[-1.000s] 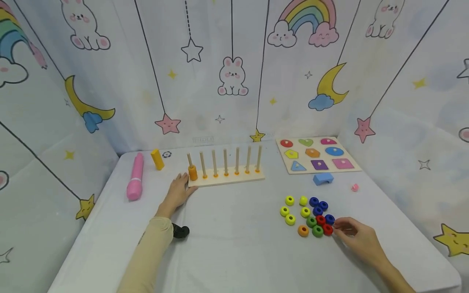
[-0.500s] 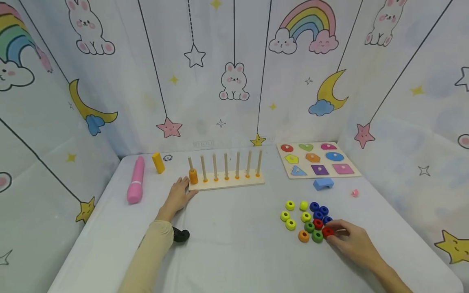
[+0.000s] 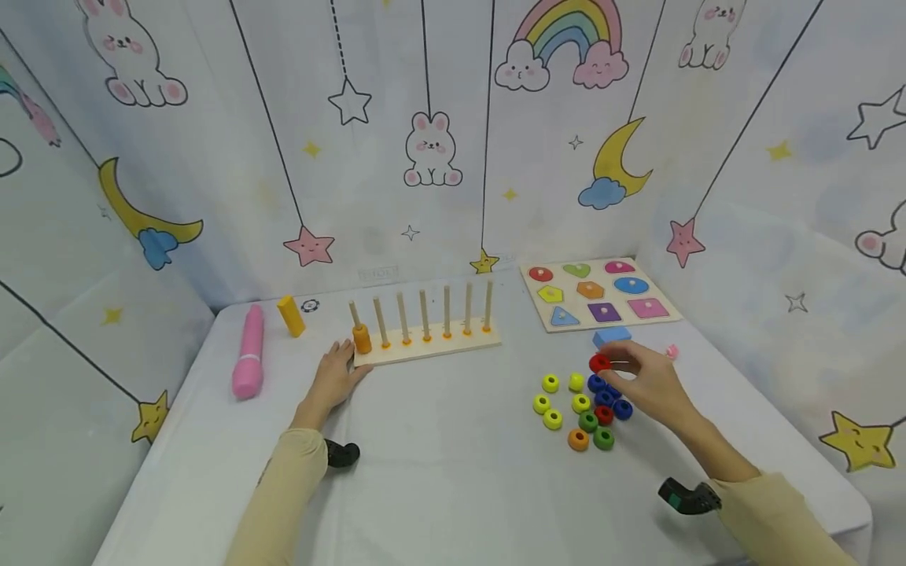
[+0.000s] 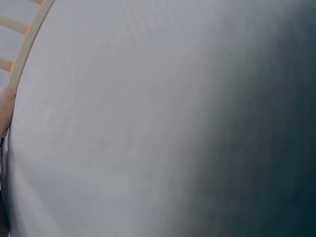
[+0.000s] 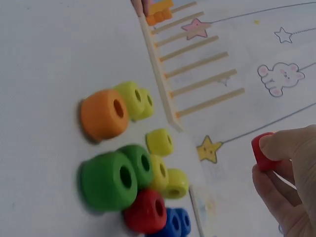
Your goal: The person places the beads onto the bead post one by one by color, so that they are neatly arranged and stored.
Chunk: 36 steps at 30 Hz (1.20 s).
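Note:
Between thumb and fingertips my right hand (image 3: 654, 385) pinches a red bead (image 3: 599, 362), raised above the blue beads (image 3: 604, 398). The right wrist view shows this red bead (image 5: 263, 152) gripped at its sides. My left hand (image 3: 329, 383) rests at the left end of a wooden peg board (image 3: 432, 346), thumb along the front edge and fingers beside the end. Orange beads (image 3: 362, 339) are stacked on the board's leftmost peg; the other pegs rise bare above small orange bases. Below the right hand lie yellow beads (image 3: 553, 419), green beads (image 3: 603, 438), another red bead (image 3: 604, 415) and an orange bead (image 3: 578, 439).
A shape puzzle board (image 3: 602, 295) lies at the back right, with a blue block (image 3: 612, 336) before it and a small pink piece (image 3: 672, 351) beside it. A pink wand-like object (image 3: 248, 354) and a yellow block (image 3: 291, 316) are at left.
My right hand has taken a red bead from the right of the group and carried it up and away toward the back. The left hand stays at the peg board; the head view has shifted slightly.

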Each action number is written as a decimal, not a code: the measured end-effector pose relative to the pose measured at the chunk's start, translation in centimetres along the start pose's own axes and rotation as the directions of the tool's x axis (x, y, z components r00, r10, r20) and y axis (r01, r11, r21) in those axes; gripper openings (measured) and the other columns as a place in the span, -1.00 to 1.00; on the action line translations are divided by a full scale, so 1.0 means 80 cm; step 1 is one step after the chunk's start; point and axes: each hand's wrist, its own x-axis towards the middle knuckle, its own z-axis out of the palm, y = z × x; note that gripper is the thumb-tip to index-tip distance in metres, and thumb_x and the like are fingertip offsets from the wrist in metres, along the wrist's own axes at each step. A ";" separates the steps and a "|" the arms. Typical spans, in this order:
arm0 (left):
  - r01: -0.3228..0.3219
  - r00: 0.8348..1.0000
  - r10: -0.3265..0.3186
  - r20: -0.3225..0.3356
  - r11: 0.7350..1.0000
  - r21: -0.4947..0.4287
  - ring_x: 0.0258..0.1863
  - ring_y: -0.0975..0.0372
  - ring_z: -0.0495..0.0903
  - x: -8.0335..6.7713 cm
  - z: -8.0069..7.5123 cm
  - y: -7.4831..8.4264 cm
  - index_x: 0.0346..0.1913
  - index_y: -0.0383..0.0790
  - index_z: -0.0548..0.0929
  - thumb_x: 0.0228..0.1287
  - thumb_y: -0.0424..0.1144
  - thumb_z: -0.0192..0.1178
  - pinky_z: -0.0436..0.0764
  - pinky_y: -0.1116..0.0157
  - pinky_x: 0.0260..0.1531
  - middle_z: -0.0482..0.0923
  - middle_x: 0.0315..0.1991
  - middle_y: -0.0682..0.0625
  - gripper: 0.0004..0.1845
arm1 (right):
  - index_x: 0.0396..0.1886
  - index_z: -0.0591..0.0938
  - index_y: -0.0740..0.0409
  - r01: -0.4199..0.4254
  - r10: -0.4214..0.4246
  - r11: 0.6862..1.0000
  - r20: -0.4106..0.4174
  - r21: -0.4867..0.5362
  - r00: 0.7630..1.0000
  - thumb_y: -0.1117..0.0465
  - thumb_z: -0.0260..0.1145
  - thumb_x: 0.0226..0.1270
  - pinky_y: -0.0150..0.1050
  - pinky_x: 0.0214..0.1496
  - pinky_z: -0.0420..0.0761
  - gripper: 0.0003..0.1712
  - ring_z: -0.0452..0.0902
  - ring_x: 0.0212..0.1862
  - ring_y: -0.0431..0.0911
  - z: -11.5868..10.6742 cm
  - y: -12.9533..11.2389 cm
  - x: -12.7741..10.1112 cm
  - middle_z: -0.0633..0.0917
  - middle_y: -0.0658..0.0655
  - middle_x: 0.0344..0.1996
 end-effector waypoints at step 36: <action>-0.020 0.999 0.020 0.040 1.000 -0.005 0.40 -0.23 -0.16 0.009 -0.006 -0.002 0.39 -0.53 0.07 0.38 0.02 0.06 -0.18 -0.12 0.37 -0.02 0.40 -0.42 -0.20 | -0.07 0.60 0.26 0.053 -0.031 0.992 0.184 -0.114 0.982 0.48 0.45 -0.09 -0.29 -0.24 0.69 -0.52 0.60 -0.28 -0.16 0.009 0.045 -0.082 0.68 0.07 -0.22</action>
